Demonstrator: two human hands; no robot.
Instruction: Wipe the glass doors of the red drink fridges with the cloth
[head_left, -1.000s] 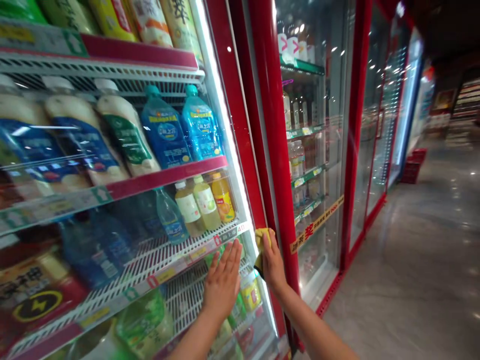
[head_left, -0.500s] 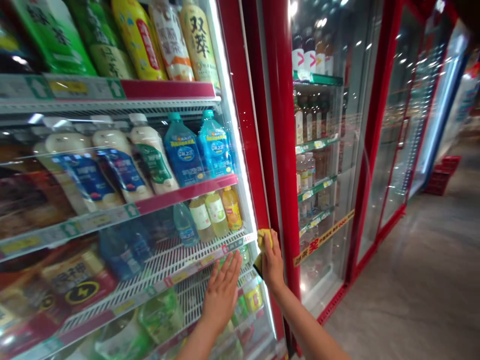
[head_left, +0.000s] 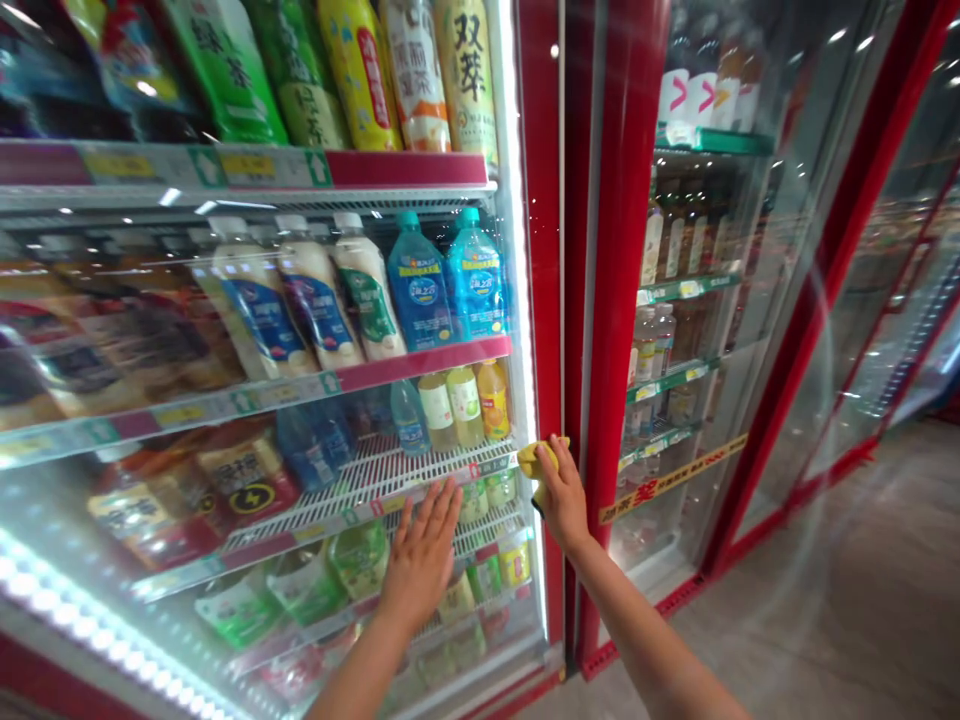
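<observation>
My right hand point(head_left: 564, 500) holds a yellow cloth point(head_left: 536, 460) with a dark edge against the right side of a drinks cooler, by its red frame point(head_left: 541, 300). Left of it, my left hand point(head_left: 424, 550) lies flat with fingers spread on the cooler's glass door, holding nothing. Behind the glass, just above that hand, runs a wire shelf point(head_left: 360, 462) with a label strip on its front. Small bottles, among them an orange one point(head_left: 493, 400), stand on this shelf near the cloth.
Upper shelves hold rows of bottles, such as a bright blue one point(head_left: 477, 285). To the right is a second red-framed glass cooler point(head_left: 619, 250) with a yellow strip point(head_left: 675, 478) across it. Grey floor point(head_left: 847, 590) shows at the lower right.
The view has shifted, so the cooler and its bottles appear further right. My left hand sits a little farther from my right hand, which still holds the cloth by the frame.
</observation>
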